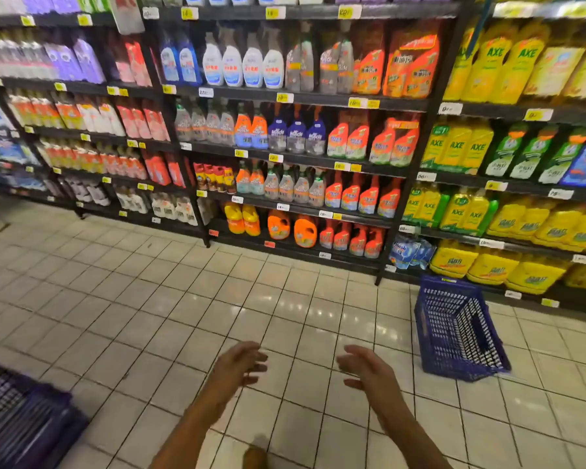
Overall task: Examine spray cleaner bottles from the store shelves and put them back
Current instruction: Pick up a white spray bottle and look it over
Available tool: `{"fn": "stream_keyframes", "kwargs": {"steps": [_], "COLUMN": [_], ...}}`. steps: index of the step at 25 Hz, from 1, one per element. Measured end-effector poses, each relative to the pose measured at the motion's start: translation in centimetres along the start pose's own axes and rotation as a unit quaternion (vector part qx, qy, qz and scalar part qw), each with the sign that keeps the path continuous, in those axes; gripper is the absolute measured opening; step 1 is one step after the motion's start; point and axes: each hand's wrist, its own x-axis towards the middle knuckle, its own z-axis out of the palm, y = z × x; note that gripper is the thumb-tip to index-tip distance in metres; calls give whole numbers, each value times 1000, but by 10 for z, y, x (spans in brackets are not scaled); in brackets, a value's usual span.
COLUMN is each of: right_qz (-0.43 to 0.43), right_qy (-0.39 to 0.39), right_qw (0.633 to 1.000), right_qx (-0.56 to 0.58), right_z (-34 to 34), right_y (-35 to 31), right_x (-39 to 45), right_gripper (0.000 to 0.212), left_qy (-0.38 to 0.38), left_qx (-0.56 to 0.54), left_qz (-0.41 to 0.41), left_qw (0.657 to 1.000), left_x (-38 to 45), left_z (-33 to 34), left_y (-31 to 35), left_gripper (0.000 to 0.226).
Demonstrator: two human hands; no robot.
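a: where are the spray cleaner bottles (286, 187)?

b: all on the black shelves (295, 157) ahead, standing upright in tight rows. grey and orange trigger bottles fill the middle bay, shoulder to shoulder, right up to the front lips where the price tags (342, 166) hang. none is in a hand.

a: and the hands?

b: both low in view over the tiled floor (149, 299), well apart from the shelves. the left hand (241, 362) has its fingers spread and loosely bent, holding nothing. the right hand (366, 367) is the same, fingers relaxed and empty. they face each other with a clear gap between them. both are a bit blurred.

a: room to move?

b: a broad stretch of bare tile lies between the hands and the bottom shelf. the bay's upright posts come down to the floor at either side of the sprays.

a: what's around?

b: a blue shopping basket (454, 333) sits tipped on the floor to the right, just in front of the lowest shelf of yellow jugs (494, 267). another dark basket (21, 421) fills the lower left corner. orange jugs (305, 231) stand on the bottom shelf of the middle bay, yellow axe bottles (457, 147) in the bay to the right, white and purple bottles (82, 60) to the left.
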Motion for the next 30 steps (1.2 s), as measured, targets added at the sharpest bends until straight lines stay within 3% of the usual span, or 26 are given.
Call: {"fn": "stream_keyframes", "kwargs": {"steps": [5, 15, 21, 30], "right_qz": [-65, -90, -150, -244], "right_qy": [-76, -74, -88, -97], "right_qw": [994, 993, 981, 964], "right_qx": [-35, -34, -88, -47], "right_z": [68, 165, 214, 295], "right_y": [-74, -160, -228, -417], "right_x": [114, 307, 446, 670], "right_gripper": [23, 19, 21, 15], "left_qy": [-7, -7, 2, 51], "left_qx": [0, 9, -5, -14], "left_qz": [126, 130, 165, 245], "left_qw": [992, 991, 986, 968], "left_x": [97, 267, 396, 598], "left_z": [-44, -126, -171, -247], "left_y": [85, 184, 266, 456], "left_gripper": [20, 34, 23, 15]}}
